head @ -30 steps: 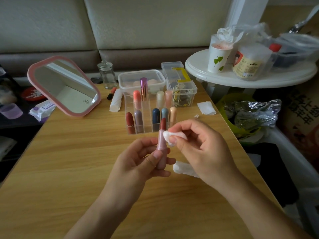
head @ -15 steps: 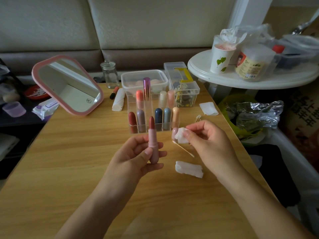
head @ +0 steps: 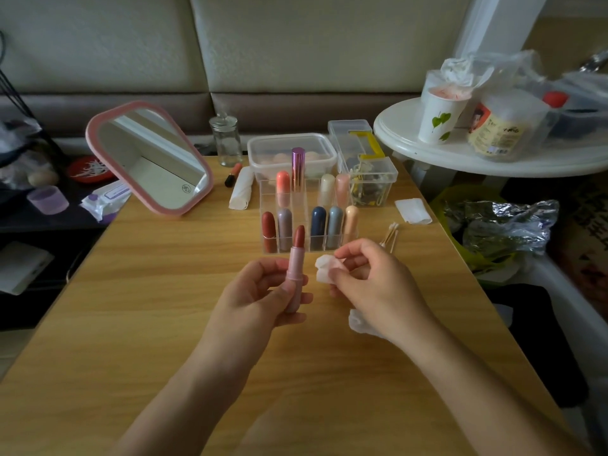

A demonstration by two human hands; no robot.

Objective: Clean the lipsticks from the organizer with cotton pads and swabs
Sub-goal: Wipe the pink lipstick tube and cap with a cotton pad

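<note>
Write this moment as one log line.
left hand: holds uncapped lipstick upright | right hand: pinches cotton pad beside it

Home: sofa [head: 263,44], vanity mirror [head: 149,159]

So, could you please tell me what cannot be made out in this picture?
Head view:
1. Lower tube of the lipstick: wrapped in the left hand grip.
2. The second pad: mostly behind the right hand.
3. Stains on the cotton pad it pinches: too small to tell.
4. Contents of the clear box: blurred.
</note>
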